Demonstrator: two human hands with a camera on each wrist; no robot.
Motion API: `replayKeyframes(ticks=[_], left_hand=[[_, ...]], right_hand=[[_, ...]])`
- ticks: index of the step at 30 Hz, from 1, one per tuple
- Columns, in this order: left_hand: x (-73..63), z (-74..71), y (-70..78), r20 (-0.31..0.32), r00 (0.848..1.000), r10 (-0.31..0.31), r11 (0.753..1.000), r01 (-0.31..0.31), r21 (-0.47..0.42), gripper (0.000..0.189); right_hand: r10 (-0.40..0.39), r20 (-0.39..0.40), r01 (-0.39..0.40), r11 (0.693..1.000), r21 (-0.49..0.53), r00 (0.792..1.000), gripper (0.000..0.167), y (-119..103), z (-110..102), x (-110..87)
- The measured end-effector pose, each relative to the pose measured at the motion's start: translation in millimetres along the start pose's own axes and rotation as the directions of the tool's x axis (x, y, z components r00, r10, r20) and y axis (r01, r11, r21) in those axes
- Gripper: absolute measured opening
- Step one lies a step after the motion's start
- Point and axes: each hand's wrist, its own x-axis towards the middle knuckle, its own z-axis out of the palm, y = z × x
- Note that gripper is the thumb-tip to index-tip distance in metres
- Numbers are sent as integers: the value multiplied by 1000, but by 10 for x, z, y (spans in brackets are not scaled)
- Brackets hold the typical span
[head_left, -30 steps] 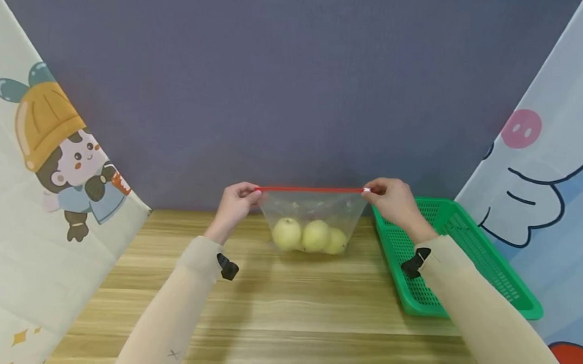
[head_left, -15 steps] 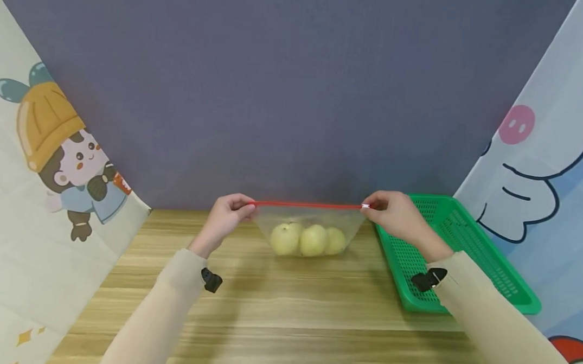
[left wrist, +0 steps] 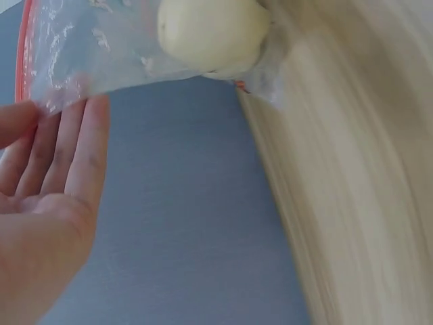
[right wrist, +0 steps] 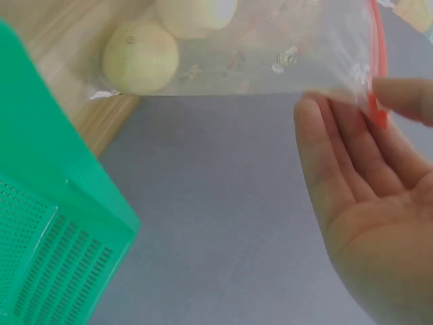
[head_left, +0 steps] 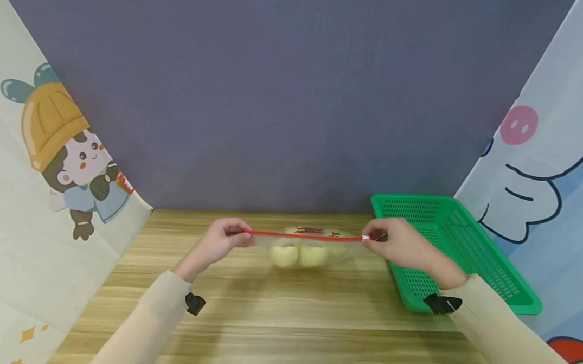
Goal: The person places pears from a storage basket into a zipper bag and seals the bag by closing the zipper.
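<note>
A clear zip bag [head_left: 308,237] with a red zipper edge stretches taut between both hands. Several round, pale yellow-green fruits [head_left: 284,255] lie in its bottom, near the table. At the left end of the red edge, the left hand [head_left: 220,241] pinches the corner between thumb and fingers. The right hand [head_left: 401,242] pinches the opposite corner, where a white slider [head_left: 365,238] sits at the fingertips. From the left wrist view, one fruit [left wrist: 213,34] shows through the plastic [left wrist: 115,51]. The right wrist view has the thumb pressing the red strip [right wrist: 379,61] against the fingers.
A green perforated basket [head_left: 413,198] stands on the right of the wooden table [head_left: 276,306], partly behind the right forearm. A dark grey panel [head_left: 295,95] rises at the back. Printed cloths [head_left: 12,191] flank both sides.
Both hands have come down and nearer with the bag's red edge, tipping the top toward the viewer. Red print on the bag's far side now shows. The hands have spread slightly apart.
</note>
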Motion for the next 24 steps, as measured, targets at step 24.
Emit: replayKeyframes(ticks=[24], left_hand=[[-492, 370, -252, 370, 929, 17, 972, -102, 210, 5]], right_hand=[[-240, 290, 241, 970, 34, 926, 22, 29, 657, -403]])
